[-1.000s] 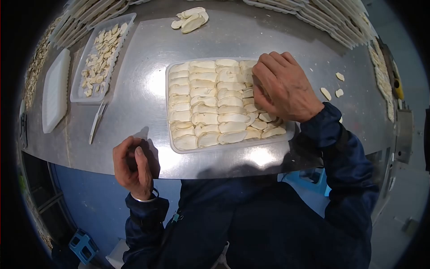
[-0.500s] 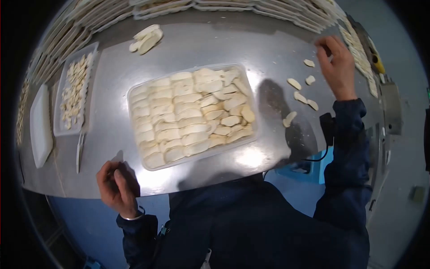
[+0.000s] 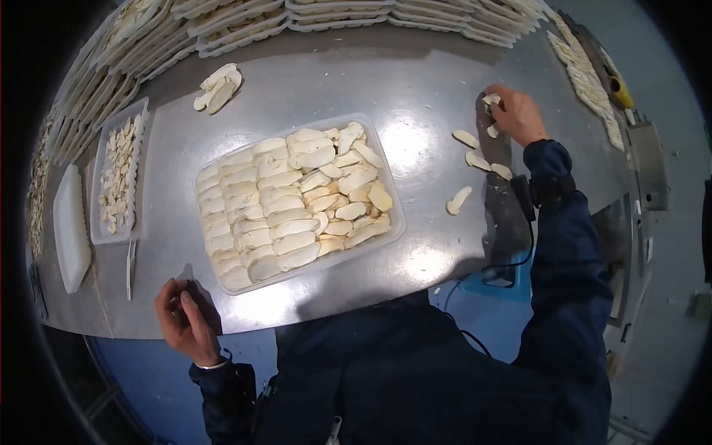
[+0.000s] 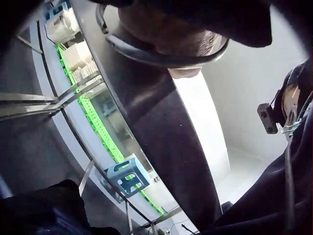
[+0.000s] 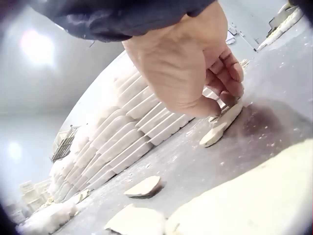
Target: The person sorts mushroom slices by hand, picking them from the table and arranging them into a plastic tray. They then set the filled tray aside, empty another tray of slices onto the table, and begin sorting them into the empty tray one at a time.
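Observation:
My right hand (image 3: 519, 117) is over the right part of the metal table. Its thumb and fingertips pinch a pale mushroom slice (image 5: 221, 128), seen best in the right wrist view. Several loose slices (image 3: 477, 161) lie close by on the metal. A clear plastic tray (image 3: 399, 222) full of mushroom slices (image 3: 282, 201) sits mid-table, with neat overlapping rows at left and smaller, less even pieces at right. My left hand (image 3: 187, 324) rests by the table's front edge, fingers loosely curled and holding nothing; its fingers are out of the left wrist view.
A small heap of slices (image 3: 219, 89) lies at the back left. Further left are a tray of small pieces (image 3: 95, 200), a white tray (image 3: 72, 230) and a knife (image 3: 130, 271). Stacked trays (image 3: 337, 16) line the back. A blue stool (image 3: 512, 282) stands below the front edge.
My right hand has left the tray's right side, swung out to the right and come down on a loose slice. The head view has shifted; the left hand stays by the edge.

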The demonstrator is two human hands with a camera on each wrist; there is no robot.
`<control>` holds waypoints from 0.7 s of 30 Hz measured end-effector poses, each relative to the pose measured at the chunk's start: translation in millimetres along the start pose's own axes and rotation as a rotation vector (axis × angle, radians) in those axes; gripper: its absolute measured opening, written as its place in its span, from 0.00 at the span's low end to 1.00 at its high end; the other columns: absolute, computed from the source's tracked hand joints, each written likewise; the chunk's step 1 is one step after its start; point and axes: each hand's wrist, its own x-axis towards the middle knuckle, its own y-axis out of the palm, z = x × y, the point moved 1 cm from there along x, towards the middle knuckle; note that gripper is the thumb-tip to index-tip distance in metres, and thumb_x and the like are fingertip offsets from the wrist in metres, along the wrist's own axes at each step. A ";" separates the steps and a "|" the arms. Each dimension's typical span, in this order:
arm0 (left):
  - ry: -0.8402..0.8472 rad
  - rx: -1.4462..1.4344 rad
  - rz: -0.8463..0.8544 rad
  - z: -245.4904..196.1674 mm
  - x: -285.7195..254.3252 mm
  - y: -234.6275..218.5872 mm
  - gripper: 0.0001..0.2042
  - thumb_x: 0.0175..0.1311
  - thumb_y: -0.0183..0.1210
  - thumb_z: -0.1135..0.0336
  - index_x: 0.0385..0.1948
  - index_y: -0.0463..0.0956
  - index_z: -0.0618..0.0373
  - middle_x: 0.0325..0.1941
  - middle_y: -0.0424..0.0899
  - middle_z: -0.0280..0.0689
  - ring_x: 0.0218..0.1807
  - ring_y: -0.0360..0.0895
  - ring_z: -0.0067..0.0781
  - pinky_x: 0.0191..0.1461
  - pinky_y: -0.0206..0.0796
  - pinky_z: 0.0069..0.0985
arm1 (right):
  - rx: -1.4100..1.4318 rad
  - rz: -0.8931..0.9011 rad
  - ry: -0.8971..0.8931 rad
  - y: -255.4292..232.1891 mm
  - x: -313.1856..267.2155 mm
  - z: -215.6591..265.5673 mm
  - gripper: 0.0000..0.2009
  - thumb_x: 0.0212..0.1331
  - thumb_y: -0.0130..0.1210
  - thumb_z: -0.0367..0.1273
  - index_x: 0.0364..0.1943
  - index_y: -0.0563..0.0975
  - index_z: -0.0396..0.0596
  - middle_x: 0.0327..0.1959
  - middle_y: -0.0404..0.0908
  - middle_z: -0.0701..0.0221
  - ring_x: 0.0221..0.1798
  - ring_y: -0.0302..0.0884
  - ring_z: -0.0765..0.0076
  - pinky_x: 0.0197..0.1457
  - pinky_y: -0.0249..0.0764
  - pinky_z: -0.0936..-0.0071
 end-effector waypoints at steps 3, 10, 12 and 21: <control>0.002 -0.001 0.001 1.7 -0.1 -0.2 0.11 0.68 0.51 0.76 0.50 0.72 0.65 0.41 0.79 0.39 0.39 0.74 0.24 0.44 0.68 0.20 | 0.110 0.042 -0.093 -6.1 -5.0 10.4 0.13 0.52 0.52 0.30 0.42 0.81 0.50 0.36 0.78 0.59 0.39 0.77 0.49 0.46 0.73 0.61; 0.014 0.022 -0.001 0.9 0.0 -1.1 0.11 0.68 0.51 0.76 0.50 0.72 0.65 0.41 0.79 0.39 0.39 0.75 0.26 0.45 0.69 0.21 | 0.304 0.004 -0.024 -7.2 -10.3 15.2 0.10 0.54 0.55 0.32 0.38 0.78 0.41 0.30 0.78 0.63 0.34 0.77 0.62 0.41 0.72 0.67; 0.023 0.021 -0.001 0.9 -0.2 -1.4 0.11 0.67 0.51 0.76 0.49 0.72 0.65 0.41 0.79 0.40 0.40 0.75 0.26 0.45 0.69 0.21 | 0.244 -0.001 0.003 -6.9 -10.5 24.7 0.11 0.54 0.56 0.33 0.37 0.76 0.40 0.31 0.78 0.62 0.34 0.77 0.61 0.41 0.71 0.66; -0.001 -0.011 0.000 -3.9 0.4 -2.1 0.11 0.68 0.51 0.75 0.49 0.73 0.66 0.42 0.80 0.41 0.41 0.76 0.26 0.49 0.68 0.22 | 0.009 -0.084 -0.095 10.0 -5.3 32.0 0.11 0.49 0.56 0.34 0.32 0.74 0.38 0.34 0.77 0.53 0.38 0.75 0.44 0.41 0.70 0.56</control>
